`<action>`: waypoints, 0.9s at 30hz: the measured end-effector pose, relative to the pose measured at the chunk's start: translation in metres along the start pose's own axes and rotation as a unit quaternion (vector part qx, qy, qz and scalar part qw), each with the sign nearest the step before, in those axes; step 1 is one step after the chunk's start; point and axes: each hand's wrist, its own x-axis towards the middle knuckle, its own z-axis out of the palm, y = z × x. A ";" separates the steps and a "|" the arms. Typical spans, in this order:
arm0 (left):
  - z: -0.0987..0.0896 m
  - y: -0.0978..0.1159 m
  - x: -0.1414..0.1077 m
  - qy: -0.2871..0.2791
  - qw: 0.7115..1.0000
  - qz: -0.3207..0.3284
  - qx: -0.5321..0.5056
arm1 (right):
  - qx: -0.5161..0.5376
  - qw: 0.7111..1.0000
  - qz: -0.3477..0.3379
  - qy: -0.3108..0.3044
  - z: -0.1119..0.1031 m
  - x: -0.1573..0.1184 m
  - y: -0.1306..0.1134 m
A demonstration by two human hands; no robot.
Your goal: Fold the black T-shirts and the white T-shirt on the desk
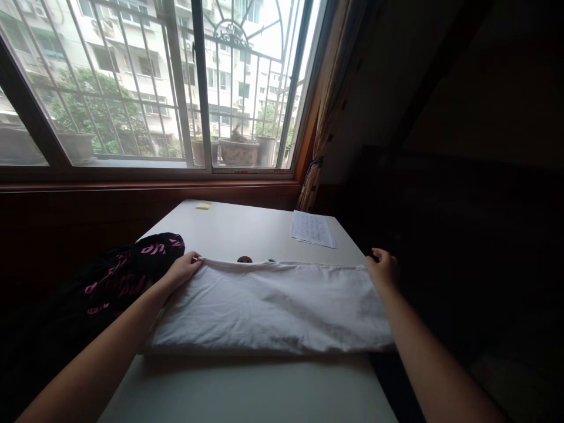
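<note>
A white cloth [273,308], folded into a wide band, stretches across the white table between my hands. It has soft creases, and whether it is a garment I cannot tell. My left hand [187,267] pinches its far left corner between thumb and fingers. At the far right corner, my right hand [384,269] is closed on the edge of the cloth, its fingers curled and partly hidden. Just beyond the far edge, a dark round object [244,259] and a smaller dark one [271,260] show partly.
A black cloth with pink lettering [127,270] lies heaped at the table's left edge. On the white table [247,229], printed papers [314,229] lie at the far right and yellow sticky notes [203,205] at the far left. Behind stand a barred window and a tied curtain [312,176].
</note>
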 end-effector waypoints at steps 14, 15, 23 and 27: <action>0.004 -0.004 -0.012 0.002 0.998 0.034 -0.051 | 0.158 0.844 -0.344 -0.379 0.114 -0.134 -0.200; 0.003 -0.004 -0.014 0.008 0.998 0.040 -0.051 | 0.153 0.843 -0.345 -0.384 0.118 -0.136 -0.203; -0.007 0.009 -0.029 0.068 0.994 0.087 -0.015 | 0.124 0.861 -0.341 -0.356 0.120 -0.140 -0.209; -0.018 0.026 -0.042 0.093 0.982 0.161 0.029 | 0.148 0.862 -0.348 -0.339 0.109 -0.135 -0.209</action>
